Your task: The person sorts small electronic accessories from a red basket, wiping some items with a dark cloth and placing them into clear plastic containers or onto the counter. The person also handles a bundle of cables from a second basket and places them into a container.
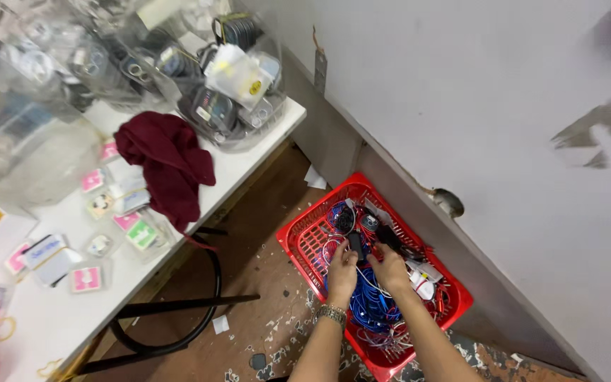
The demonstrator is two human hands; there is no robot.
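We reach with both hands down into a red plastic basket [298,244] that stands on the floor beside the wall. Our left hand [341,272] has its grip closed around a small black device [355,244]. Our right hand [392,269] has its grip closed on another black device [389,237], just beside the first one. Under both hands lies a tangle of blue cables [373,308] with some red and white wires. On the white counter [249,148] at the left rests a dark red cloth [167,166].

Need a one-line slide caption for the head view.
Both hands, left and right, dig into a red basket of tangled cables beside a cluttered table.
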